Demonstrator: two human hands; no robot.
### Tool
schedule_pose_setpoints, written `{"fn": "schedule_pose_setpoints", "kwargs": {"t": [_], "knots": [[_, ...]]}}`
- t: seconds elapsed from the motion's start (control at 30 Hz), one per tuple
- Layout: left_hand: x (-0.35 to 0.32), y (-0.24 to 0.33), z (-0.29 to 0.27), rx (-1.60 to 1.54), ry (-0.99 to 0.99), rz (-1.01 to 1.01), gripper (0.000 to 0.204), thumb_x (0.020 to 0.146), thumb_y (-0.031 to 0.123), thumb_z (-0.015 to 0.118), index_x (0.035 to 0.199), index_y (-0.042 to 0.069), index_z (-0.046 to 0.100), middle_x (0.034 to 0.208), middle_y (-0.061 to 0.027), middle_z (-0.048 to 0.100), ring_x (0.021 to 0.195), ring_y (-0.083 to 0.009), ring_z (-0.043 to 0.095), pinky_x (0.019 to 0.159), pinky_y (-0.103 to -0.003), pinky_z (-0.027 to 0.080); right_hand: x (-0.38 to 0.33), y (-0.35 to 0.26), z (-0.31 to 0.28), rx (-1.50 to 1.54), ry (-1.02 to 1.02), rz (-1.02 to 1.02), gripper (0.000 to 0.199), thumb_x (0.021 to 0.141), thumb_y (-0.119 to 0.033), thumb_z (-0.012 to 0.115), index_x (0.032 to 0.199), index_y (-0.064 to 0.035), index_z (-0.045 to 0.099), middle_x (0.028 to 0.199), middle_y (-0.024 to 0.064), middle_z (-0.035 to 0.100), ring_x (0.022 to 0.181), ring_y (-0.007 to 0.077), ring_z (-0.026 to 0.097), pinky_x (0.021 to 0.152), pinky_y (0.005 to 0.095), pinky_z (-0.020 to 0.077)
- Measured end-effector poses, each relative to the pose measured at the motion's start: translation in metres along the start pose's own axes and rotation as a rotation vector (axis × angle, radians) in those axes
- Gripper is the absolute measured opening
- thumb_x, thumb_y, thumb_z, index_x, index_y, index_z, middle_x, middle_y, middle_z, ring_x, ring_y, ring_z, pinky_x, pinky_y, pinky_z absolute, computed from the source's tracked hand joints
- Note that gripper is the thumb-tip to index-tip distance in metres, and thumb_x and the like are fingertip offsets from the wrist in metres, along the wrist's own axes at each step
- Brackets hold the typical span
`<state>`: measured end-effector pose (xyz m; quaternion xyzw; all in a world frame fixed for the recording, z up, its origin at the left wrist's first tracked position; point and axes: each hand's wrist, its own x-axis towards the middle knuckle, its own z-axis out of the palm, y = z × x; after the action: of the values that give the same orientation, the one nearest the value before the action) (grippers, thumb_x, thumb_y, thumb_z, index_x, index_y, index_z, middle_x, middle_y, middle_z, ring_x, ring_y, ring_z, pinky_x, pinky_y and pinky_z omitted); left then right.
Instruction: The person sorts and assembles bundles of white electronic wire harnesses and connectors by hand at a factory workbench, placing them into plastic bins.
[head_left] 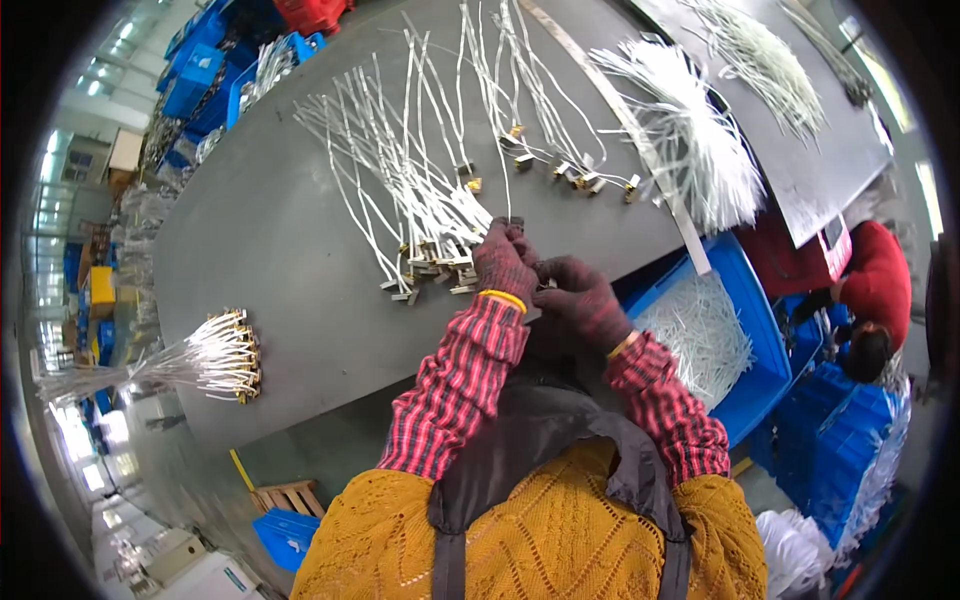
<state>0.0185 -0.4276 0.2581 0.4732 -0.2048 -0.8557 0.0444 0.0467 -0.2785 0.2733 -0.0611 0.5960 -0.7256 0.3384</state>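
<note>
Both my hands are in dark maroon gloves and work close together near the table's front edge. My left hand (505,264) is closed around one thin white cable (506,185), which runs away from me across the table. Right beside it, my right hand (583,302) is pinched closed; whatever sits between its fingertips is too small to make out. A loose heap of white cables (425,205) with small brass-coloured and white connectors lies just left of my hands. Several more white cables (540,85) are spread farther off, connectors toward me.
On the grey table (270,200), a bundle of cables (225,360) lies at the left edge. A metal strip (625,115) borders a pile of white sleeves (690,135). To the right stands a blue bin (745,275) of short clear pieces. A person in red (877,285) bends beyond it.
</note>
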Motion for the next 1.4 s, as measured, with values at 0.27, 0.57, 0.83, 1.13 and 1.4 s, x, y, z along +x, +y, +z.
{"fn": "schedule_pose_setpoints", "kwargs": {"t": [0.27, 0.57, 0.83, 1.13, 1.4], "knots": [[0.029, -0.051, 0.020, 0.129, 0.136, 0.190, 0.020, 0.087, 0.023, 0.064, 0.072, 0.014, 0.054, 0.056, 0.0036, 0.044, 0.045, -0.0087, 0.042, 0.041, -0.026, 0.031, -0.172, 0.060, -0.067, -0.114, 0.540, 0.168, 0.018, 0.083, -0.016, 0.075, 0.095, -0.0054, 0.066, 0.076, 0.0015, 0.061, 0.070, 0.0090, 0.057, 0.059, 0.0261, 0.0468], [0.044, -0.011, 0.001, -0.009, -0.336, 0.320, 0.025, 0.098, 0.027, 0.060, 0.101, 0.004, 0.066, 0.086, -0.0121, 0.070, 0.069, -0.0283, 0.069, 0.063, -0.041, 0.059, -0.392, 0.169, -0.199, -0.017, 0.840, 0.495, 0.018, 0.083, -0.008, 0.070, 0.100, -0.0013, 0.068, 0.076, 0.0058, 0.066, 0.054, 0.0150, 0.058, 0.047, 0.0306, 0.0508], [0.025, 0.041, 0.008, 0.098, -0.218, 0.441, 0.024, 0.094, 0.023, 0.063, 0.100, 0.000, 0.066, 0.084, -0.0126, 0.070, 0.063, -0.0240, 0.065, 0.054, -0.031, 0.053, -0.405, 0.189, -0.215, -0.057, 0.994, 0.432, 0.021, 0.080, -0.009, 0.072, 0.100, -0.0051, 0.068, 0.069, 0.0051, 0.062, 0.049, 0.0154, 0.055, 0.042, 0.0299, 0.0443], [0.029, 0.075, -0.014, 0.120, -0.360, 0.434, 0.029, 0.099, 0.029, 0.058, 0.103, 0.000, 0.064, 0.089, -0.0121, 0.071, 0.069, -0.0231, 0.067, 0.057, -0.029, 0.053, -0.380, 0.178, -0.199, -0.039, 0.983, 0.451, 0.024, 0.081, -0.010, 0.072, 0.104, -0.0051, 0.067, 0.075, 0.0054, 0.064, 0.048, 0.0151, 0.054, 0.041, 0.0294, 0.0434], [0.033, 0.094, -0.030, -0.008, -0.331, 0.468, 0.032, 0.102, 0.032, 0.053, 0.110, 0.003, 0.061, 0.091, -0.0135, 0.071, 0.070, -0.0254, 0.068, 0.064, -0.035, 0.058, -0.374, 0.179, -0.196, -0.075, 0.941, 0.504, 0.029, 0.080, -0.010, 0.073, 0.108, -0.0041, 0.066, 0.078, 0.0061, 0.065, 0.053, 0.0155, 0.056, 0.044, 0.0302, 0.0437]]}}
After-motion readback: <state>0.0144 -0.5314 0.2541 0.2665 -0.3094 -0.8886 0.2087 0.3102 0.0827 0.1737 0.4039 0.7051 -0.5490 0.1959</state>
